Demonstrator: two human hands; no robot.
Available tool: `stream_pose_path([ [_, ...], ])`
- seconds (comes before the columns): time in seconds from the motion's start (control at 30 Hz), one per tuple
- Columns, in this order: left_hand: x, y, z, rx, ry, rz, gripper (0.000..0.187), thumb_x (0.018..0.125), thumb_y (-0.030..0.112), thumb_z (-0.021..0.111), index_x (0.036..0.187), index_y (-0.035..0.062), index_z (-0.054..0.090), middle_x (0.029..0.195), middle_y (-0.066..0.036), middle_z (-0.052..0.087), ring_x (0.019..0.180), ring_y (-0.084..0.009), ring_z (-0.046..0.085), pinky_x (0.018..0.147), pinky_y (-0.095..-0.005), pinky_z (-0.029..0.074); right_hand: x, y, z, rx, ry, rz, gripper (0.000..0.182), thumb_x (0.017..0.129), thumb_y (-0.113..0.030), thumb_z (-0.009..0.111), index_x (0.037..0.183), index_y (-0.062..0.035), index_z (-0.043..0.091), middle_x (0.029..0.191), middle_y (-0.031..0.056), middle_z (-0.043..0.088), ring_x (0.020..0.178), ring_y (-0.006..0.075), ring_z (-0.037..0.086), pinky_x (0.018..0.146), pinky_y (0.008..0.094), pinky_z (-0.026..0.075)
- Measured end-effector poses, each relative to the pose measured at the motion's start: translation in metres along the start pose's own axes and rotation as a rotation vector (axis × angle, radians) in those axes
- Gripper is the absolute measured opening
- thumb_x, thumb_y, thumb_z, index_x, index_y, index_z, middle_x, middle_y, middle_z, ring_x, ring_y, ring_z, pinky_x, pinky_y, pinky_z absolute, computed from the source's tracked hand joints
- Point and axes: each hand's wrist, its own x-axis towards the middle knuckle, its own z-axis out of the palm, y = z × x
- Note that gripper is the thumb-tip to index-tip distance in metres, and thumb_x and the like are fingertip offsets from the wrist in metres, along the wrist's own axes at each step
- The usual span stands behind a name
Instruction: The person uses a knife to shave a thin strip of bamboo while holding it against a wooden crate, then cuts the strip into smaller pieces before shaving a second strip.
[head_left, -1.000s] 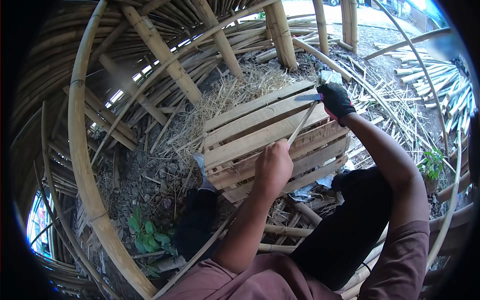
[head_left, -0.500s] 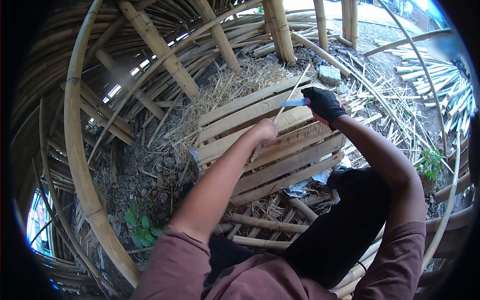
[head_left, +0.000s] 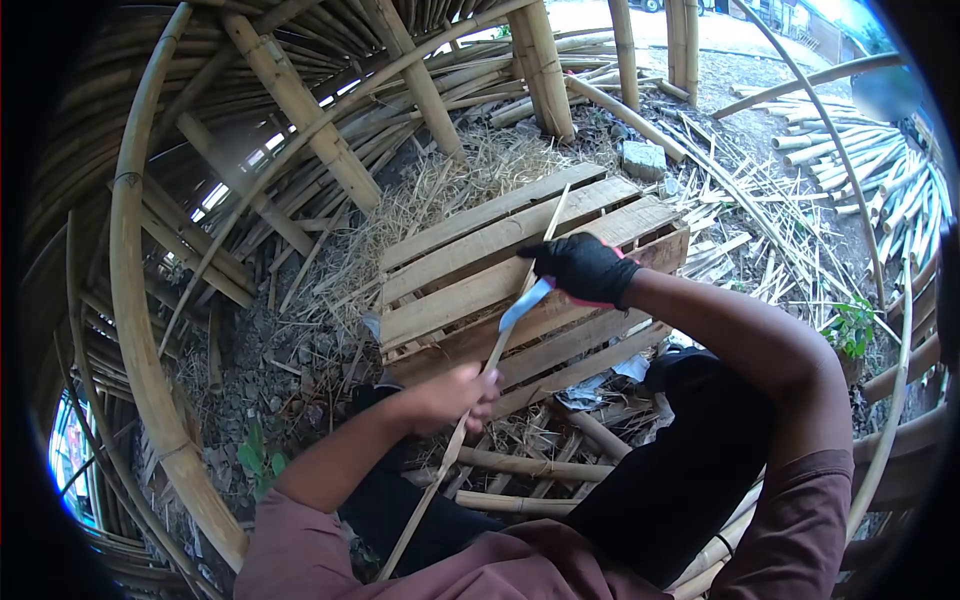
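Note:
My bare left hand (head_left: 462,396) is closed around a thin bamboo strip (head_left: 496,352). The strip slants from near my lap up across a slatted wooden pallet (head_left: 440,318). In a black glove with pink-red edging, my right hand (head_left: 585,268) grips a knife; its handle is hidden in the fist. The knife blade (head_left: 522,306) lies against the strip, pointing down and to the left. One gloved finger reaches over the strip just above the blade.
A long bamboo pole (head_left: 140,270) curves along the left side. A grey block (head_left: 642,160) sits behind the pallet, near bamboo posts (head_left: 540,70). Cut bamboo poles (head_left: 860,150) are piled at right. Straw and shavings cover the ground.
My left hand has come down and toward my body along with the strip. My right hand has moved left and down with the knife, and the blade now points more downward.

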Motion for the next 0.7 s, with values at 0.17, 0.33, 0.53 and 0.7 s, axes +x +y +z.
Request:
stream_pose_path([
  [0.17,-0.032,-0.034,-0.007,-0.15,-0.238,0.071,0.04,0.103,0.039,0.05,0.118,0.0032,0.043,0.091,-0.003,0.044,0.073,-0.0114,0.048,0.06,-0.027,0.046,0.0,-0.018,0.028,-0.029,-0.164,-0.199,0.01,0.079,-0.01,0.064,0.088,-0.0085,0.067,0.087,0.0134,0.068,0.079,0.0359,0.066,0.071,0.0447,0.053],
  [0.33,-0.004,-0.068,-0.011,-0.649,-0.157,0.117,0.048,0.102,0.055,0.037,0.101,0.0079,0.046,0.075,-0.002,0.045,0.062,-0.0135,0.052,0.05,-0.027,0.046,0.015,-0.036,0.042,0.122,-0.035,-0.242,0.009,0.078,-0.009,0.065,0.087,-0.0085,0.065,0.082,0.0122,0.065,0.08,0.0356,0.065,0.071,0.0452,0.052],
  [0.53,0.009,-0.085,-0.006,-0.722,-0.179,0.336,0.04,0.104,0.051,0.037,0.093,0.0136,0.042,0.064,0.003,0.036,0.037,-0.0082,0.035,0.032,-0.0214,0.03,0.03,-0.071,0.029,0.055,-0.125,-0.029,0.029,0.084,-0.033,0.074,0.096,-0.0101,0.062,0.09,0.0122,0.065,0.082,0.0322,0.067,0.07,0.0428,0.052],
  [0.7,0.003,-0.1,-0.008,-0.747,-0.18,0.306,0.043,0.102,0.057,0.036,0.093,0.015,0.043,0.057,0.004,0.035,0.035,-0.0067,0.032,0.032,-0.0204,0.027,0.027,-0.084,0.02,-0.086,-0.184,0.117,0.03,0.087,-0.041,0.071,0.097,-0.0142,0.064,0.088,0.0088,0.065,0.082,0.0328,0.068,0.069,0.0435,0.052],
])
